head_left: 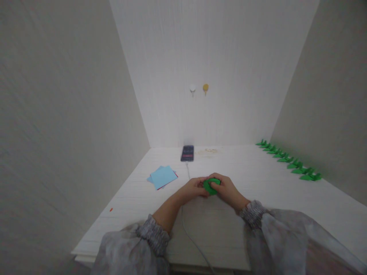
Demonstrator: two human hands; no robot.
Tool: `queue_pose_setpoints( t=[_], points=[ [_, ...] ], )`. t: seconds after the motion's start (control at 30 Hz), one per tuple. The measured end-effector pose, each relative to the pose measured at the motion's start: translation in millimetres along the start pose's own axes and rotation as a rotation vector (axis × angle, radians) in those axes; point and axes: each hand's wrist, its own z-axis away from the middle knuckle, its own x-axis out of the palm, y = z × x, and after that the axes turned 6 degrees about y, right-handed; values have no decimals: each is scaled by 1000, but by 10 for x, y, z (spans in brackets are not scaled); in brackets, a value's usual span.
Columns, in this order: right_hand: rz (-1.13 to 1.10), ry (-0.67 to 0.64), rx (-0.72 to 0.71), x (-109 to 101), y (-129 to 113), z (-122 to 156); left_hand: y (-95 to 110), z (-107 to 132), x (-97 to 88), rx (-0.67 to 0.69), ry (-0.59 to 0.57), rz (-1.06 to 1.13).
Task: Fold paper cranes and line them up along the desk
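Observation:
A piece of folded green paper [211, 189] is held between my two hands above the middle of the white table. My left hand [195, 188] grips its left edge, fingers closed. On the other side my right hand [225, 186] pinches it, the thumb lying across its face. The paper's exact shape is partly hidden by my fingers. Along the right wall stands a row of several green folded-paper figures [286, 158]. Left of my hands lies a small stack of paper sheets [164, 177], light blue on top with a red edge showing beneath.
A phone [187, 153] lies near the back wall, and its white cable [190, 238] runs under my left arm to the front edge. A small orange-red scrap [111, 209] is at the left edge. Two hooks [205, 88] are on the back wall. Walls enclose both sides.

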Motion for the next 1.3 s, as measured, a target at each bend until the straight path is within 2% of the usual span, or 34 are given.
queue_pose_setpoints(
  t=[0.1,0.17,0.37,0.97,1.17,1.3],
  points=[
    [-89,-3,15,8,-1,-2,1,16,5,-52,125,50],
    [-125,-10,23,9,-2,-4,-16,14,1,-58,167,84],
    [-138,-13,45,2,-21,-10,-48,-4,-7,-27,92,111],
    [-264,16,206,32,64,5,-64,-29,-8,-32,115,7],
    [-347,42,142,-7,4,13,-84,-23,-17,36,93,34],
    [-340,-4,162,-21,-23,17,-115,-38,-35,39,126,31]
  ],
)
